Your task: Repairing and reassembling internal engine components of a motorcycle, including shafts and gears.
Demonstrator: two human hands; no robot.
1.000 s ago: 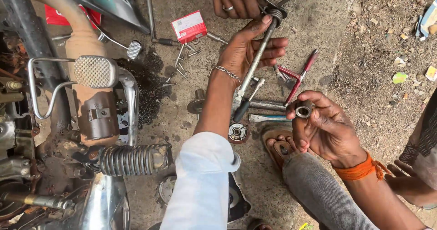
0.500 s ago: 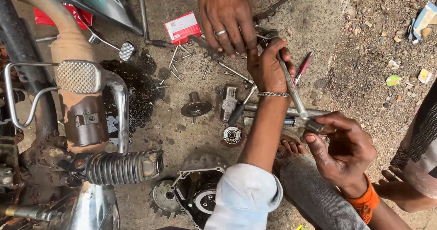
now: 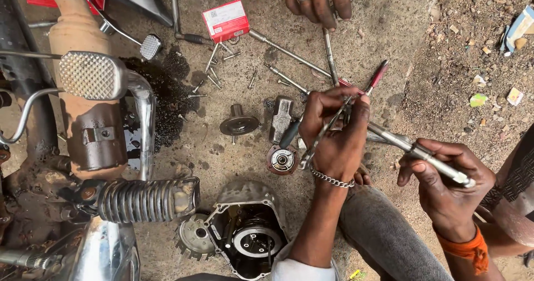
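Note:
My left hand (image 3: 334, 131), with a chain bracelet on the wrist, is closed around red-handled pliers (image 3: 377, 75). Their thin metal jaws point down-left toward a small round bearing part (image 3: 281, 160) on the ground. My right hand (image 3: 445, 183), with an orange thread on the wrist, grips a long steel rod tool (image 3: 409, 147). The rod runs up-left until it passes behind my left hand. My grey-trousered knee (image 3: 384, 236) lies between the two arms.
A motorcycle (image 3: 89, 125) with footpeg, kick lever and spring fills the left side. An open engine cover (image 3: 245, 234) and a gear (image 3: 192, 239) lie below. Bolts, a hammer head (image 3: 281, 117), a flanged disc (image 3: 238, 124) and a red box (image 3: 225, 20) are scattered about. Another person's ringed hand (image 3: 317, 0) reaches in from the top.
My left hand has come down from the far tools and now grips the pliers. The long rod is now in my right hand. The other person's hand stays at the top.

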